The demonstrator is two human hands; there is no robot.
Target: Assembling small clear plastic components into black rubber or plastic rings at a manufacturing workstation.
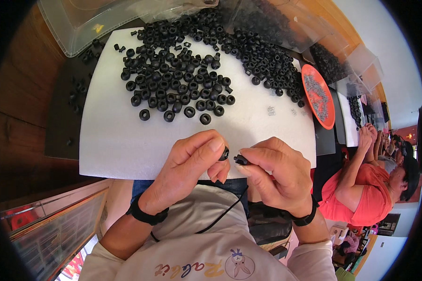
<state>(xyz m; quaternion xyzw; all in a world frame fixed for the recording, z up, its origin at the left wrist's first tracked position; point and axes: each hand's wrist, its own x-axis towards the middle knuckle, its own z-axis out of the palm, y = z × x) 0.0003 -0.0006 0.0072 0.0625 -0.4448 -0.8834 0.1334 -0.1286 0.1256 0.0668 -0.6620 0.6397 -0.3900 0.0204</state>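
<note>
Left hand (190, 164) pinches a black ring (224, 153); right hand (276, 171) pinches a small black plug (240, 160), tips nearly touching. Grips look narrow; a slip could drop either part onto the white foam pad (112, 140).

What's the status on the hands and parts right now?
Left hand pinches black ring. Right hand pinches small black part. Parts apart, nothing between them.

We see an orange tray (332, 119) w/ small metal bits at the foam sheet's (117, 140) right edge. Clear plastic bin (75, 33) top left, more clear bins (361, 61) w/ black parts top right. Co-worker in an orange shirt (365, 196) sits far right. Dark wood table (18, 93) underneath.
</note>
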